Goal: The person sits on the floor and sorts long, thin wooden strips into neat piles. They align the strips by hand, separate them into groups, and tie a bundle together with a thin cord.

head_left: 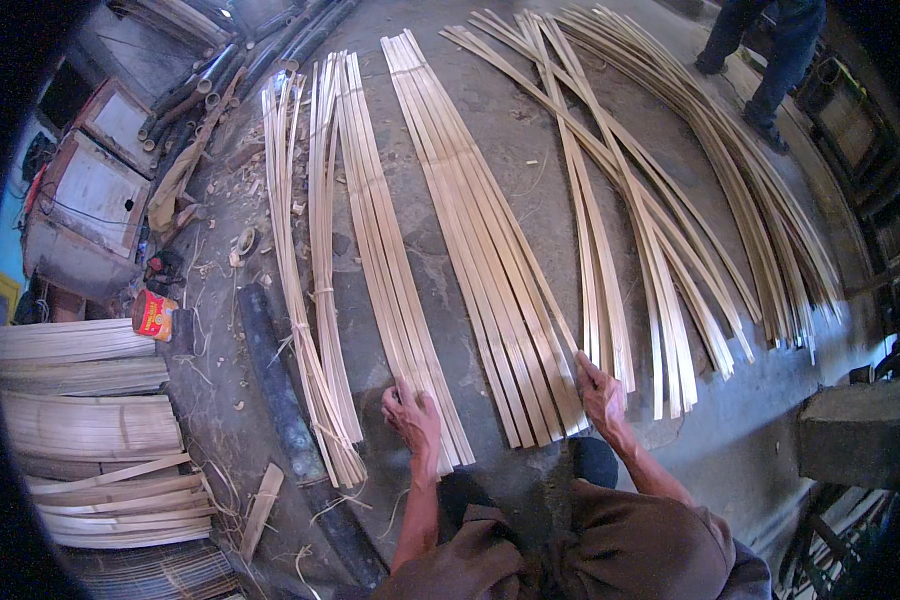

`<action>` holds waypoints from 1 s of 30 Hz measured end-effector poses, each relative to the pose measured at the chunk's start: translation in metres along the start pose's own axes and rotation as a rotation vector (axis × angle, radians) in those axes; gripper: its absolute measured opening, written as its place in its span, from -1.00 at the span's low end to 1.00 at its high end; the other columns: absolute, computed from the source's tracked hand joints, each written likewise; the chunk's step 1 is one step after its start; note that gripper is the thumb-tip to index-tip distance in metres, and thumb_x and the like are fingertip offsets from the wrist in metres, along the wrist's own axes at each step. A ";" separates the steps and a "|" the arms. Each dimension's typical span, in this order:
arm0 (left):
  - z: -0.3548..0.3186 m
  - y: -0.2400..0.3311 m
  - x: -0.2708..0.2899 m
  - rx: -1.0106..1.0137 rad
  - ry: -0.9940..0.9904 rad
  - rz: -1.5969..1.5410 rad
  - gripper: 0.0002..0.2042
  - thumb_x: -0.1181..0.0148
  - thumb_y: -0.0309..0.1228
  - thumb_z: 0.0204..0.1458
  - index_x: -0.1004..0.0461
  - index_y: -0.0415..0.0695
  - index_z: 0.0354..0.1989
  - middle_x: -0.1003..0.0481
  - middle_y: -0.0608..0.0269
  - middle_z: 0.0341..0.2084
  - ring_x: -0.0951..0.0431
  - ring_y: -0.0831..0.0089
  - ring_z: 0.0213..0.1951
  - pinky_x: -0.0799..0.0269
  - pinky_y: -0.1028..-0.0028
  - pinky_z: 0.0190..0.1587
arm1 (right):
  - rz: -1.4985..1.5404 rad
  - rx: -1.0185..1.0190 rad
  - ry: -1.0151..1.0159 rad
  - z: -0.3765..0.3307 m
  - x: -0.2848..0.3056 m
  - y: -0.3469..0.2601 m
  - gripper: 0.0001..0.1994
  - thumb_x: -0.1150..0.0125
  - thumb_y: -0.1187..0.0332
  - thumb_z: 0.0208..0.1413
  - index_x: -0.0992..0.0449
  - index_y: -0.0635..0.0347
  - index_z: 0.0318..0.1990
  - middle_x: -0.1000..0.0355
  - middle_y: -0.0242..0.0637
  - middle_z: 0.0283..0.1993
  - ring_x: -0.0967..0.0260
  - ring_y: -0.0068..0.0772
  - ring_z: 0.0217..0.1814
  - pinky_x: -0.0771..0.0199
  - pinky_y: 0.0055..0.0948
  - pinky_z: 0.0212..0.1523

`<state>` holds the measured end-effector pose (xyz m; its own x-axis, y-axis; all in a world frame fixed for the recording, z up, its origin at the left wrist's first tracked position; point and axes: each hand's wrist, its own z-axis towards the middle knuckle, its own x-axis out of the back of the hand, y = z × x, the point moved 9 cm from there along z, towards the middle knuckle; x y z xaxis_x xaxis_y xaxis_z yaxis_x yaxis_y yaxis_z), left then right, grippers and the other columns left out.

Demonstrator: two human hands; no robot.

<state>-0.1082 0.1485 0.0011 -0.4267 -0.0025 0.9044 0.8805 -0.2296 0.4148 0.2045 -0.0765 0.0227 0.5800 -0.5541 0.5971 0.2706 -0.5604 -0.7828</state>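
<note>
Bamboo strips (490,260) fan between left hand (411,415) and right hand (600,392).

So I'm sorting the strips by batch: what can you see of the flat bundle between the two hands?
The flat bundle of bamboo strips lies on the grey concrete floor, pale tan, long and thin, side by side, narrow far off and fanning toward the person. The right hand rests on its near right edge; the left hand touches the neighbouring bundle.

Orange-red labelled can (153,314), floor left.
</note>
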 end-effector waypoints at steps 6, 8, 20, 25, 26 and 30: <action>0.002 0.001 0.001 -0.005 -0.015 -0.015 -0.46 -0.13 -0.27 0.01 -0.30 -0.17 0.20 -0.27 -0.07 0.01 -0.26 0.00 0.05 -0.15 0.06 0.12 | 0.149 0.032 0.045 -0.008 -0.019 0.018 -0.64 -0.11 0.29 0.26 -0.43 0.12 0.19 -0.51 -0.13 -0.16 -0.41 -0.53 -0.22 -0.43 -0.46 -0.26; 0.002 0.003 0.001 -0.025 -0.012 -0.043 -0.47 -0.13 -0.28 0.01 -0.30 -0.19 0.19 -0.26 -0.09 0.00 -0.26 0.00 0.05 -0.15 0.08 0.12 | 0.093 0.173 0.128 -0.009 -0.019 0.013 -0.63 -0.10 0.29 0.28 -0.41 0.12 0.21 -0.49 -0.51 -0.33 -0.18 -0.71 -0.47 -0.30 -0.58 -0.46; 0.004 -0.005 -0.002 -0.074 -0.005 -0.117 -0.45 -0.14 -0.37 -0.01 -0.28 -0.22 0.21 -0.26 -0.16 -0.05 -0.27 -0.06 0.00 -0.18 0.09 0.11 | 0.009 -0.094 0.035 -0.007 -0.009 0.008 -0.63 -0.09 0.25 0.26 -0.42 0.08 0.19 -0.47 0.17 -0.28 -0.50 -0.55 -0.33 -0.47 -0.38 -0.31; 0.008 -0.010 -0.005 -0.054 -0.023 -0.126 -0.53 -0.07 -0.39 0.01 -0.32 -0.26 0.14 -0.28 -0.13 -0.06 -0.28 -0.01 0.01 -0.18 0.12 0.11 | -0.045 -0.067 -0.025 -0.005 -0.006 0.003 -0.61 -0.08 0.21 0.25 -0.41 0.08 0.20 -0.40 0.13 -0.47 -0.33 -0.51 -0.50 -0.40 -0.31 -0.40; 0.011 -0.014 -0.007 -0.047 -0.010 -0.176 -0.55 -0.06 -0.41 0.01 -0.33 -0.27 0.12 -0.30 -0.13 -0.10 -0.29 -0.02 -0.01 -0.19 0.12 0.10 | -0.065 -0.069 -0.031 -0.005 -0.006 0.004 -0.61 -0.08 0.20 0.25 -0.41 0.08 0.20 -0.40 0.12 -0.48 -0.32 -0.49 -0.51 -0.40 -0.31 -0.40; 0.027 -0.036 -0.007 -0.115 0.164 -0.251 -0.63 -0.03 -0.46 0.02 -0.35 -0.31 0.04 -0.37 -0.14 -0.21 -0.35 -0.05 -0.09 -0.24 0.11 0.04 | -0.039 -0.005 -0.019 -0.008 -0.007 -0.004 -0.62 -0.06 0.21 0.26 -0.43 0.08 0.19 -0.42 0.14 -0.45 -0.38 -0.40 -0.49 -0.41 -0.29 -0.37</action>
<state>-0.1312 0.1826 -0.0169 -0.6632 -0.0866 0.7435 0.7187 -0.3511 0.6002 0.1936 -0.0751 0.0235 0.5835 -0.5201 0.6237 0.2896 -0.5843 -0.7581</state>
